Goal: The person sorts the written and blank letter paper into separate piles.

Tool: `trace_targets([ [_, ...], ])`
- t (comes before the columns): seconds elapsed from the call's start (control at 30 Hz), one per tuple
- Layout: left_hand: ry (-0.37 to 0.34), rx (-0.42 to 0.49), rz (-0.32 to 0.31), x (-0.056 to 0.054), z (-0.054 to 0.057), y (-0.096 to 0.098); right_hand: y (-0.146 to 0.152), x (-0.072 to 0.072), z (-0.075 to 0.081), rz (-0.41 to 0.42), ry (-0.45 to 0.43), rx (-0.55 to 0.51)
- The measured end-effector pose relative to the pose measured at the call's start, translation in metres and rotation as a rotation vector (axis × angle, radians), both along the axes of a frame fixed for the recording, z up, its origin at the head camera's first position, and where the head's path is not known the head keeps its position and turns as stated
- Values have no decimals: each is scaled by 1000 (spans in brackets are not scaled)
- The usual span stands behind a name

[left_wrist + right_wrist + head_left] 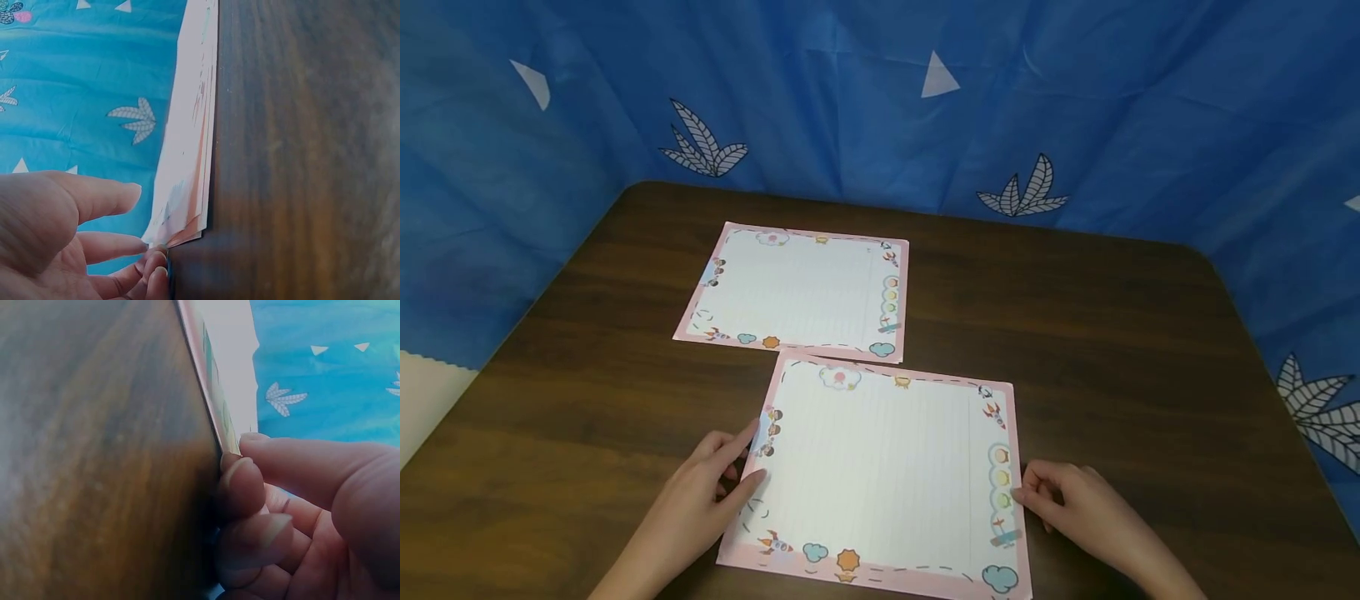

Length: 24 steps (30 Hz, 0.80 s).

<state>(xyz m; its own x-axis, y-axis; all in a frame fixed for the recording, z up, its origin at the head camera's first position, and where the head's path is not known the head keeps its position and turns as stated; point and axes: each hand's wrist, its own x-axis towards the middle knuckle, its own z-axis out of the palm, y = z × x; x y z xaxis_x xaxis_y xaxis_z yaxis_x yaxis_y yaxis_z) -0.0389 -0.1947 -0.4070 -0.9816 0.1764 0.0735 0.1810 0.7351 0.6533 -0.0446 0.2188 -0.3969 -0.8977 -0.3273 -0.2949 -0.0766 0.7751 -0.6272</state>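
A stack of lined paper sheets (880,467) with a pink cartoon border lies between the two hands near the front of the table. My left hand (707,487) is at its left edge, index finger touching the edge and thumb held over the paper. In the left wrist view, several layers of the paper (187,144) fan slightly apart beside the fingertips (159,259), and the thumb stands apart from them. At the right edge, my right hand (1067,504) pinches the paper between thumb and index finger; the right wrist view shows this paper edge (209,375) between the fingertips (244,478).
A second pink-bordered sheet or stack (797,287) lies behind the first, its front edge right at the nearer paper's back edge. Both lie on a dark wooden table (1097,333). A blue patterned curtain (850,108) hangs behind and along the sides.
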Motion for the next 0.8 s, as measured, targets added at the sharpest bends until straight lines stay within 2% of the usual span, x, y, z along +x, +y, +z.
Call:
trace_targets([
  [0.4, 19, -30, -1, 0, -3, 0, -3, 3, 1, -37, -29, 15],
  [0.8, -15, -32, -11, -1, -1, -1, -4, 4, 2, -42, -39, 20],
])
